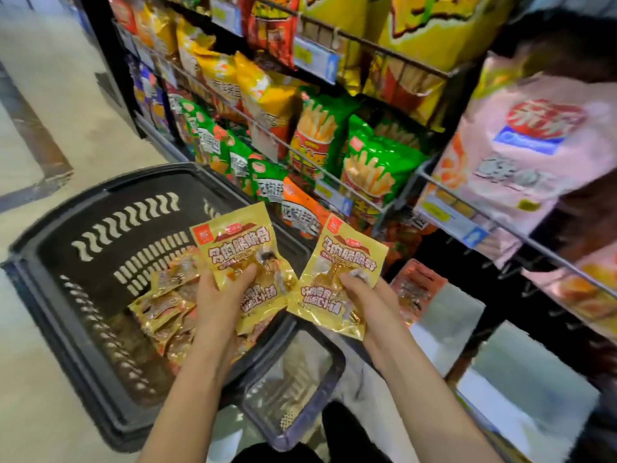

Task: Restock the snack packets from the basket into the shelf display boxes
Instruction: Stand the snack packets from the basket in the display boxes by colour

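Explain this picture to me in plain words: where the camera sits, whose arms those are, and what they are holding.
There is one picture, taken by a camera worn on a person's head, looking down at their own bare arms. No machine is involved. The left hand grips one yellow snack packet, and the right hand grips a second yellow packet of the same kind. Below the left hand stands a dark plastic basket on the floor, with more packets piled inside. To the right are store shelves filled with bags of snacks.

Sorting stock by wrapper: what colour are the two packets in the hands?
Golden yellow, red-brown lettering, on both the left-hand packet and the right-hand packet; head view.
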{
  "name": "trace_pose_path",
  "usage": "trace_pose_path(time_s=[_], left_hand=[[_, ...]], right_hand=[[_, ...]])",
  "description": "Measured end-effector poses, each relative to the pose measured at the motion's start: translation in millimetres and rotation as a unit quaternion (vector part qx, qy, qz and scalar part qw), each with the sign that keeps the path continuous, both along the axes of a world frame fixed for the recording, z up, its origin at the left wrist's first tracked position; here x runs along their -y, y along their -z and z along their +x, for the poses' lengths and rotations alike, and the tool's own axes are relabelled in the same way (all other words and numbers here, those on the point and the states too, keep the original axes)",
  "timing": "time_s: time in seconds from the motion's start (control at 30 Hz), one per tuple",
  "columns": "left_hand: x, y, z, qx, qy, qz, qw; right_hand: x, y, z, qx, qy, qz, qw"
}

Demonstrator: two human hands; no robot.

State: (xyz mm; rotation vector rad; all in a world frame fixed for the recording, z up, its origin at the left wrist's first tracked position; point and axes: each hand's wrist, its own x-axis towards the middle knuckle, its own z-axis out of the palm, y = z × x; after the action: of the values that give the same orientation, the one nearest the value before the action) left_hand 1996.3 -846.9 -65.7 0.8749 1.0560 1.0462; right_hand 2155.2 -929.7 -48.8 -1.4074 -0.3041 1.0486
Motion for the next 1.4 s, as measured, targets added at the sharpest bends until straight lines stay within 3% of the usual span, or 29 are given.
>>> trace_pose_path(time_s=[0.3,0.8,1.13,1.4], left_hand=[[26,25,75,-0.038,0.077,-0.023,0.996],[85,59,195,-0.039,0.196,-0.030,0.979],[135,131,258,-0.006,0.262,-0.079,0.962],[161,188,304,-0.002,0.294,-0.115,0.949]], right_hand=[[62,26,71,-0.005,0.087,-0.012,0.996],[167,90,178,0.014,0.215,-0.112,0.970],[207,144,230,0.065,0.278,-0.151,0.946],[233,186,269,0.040,0.384,-0.156,0.909]])
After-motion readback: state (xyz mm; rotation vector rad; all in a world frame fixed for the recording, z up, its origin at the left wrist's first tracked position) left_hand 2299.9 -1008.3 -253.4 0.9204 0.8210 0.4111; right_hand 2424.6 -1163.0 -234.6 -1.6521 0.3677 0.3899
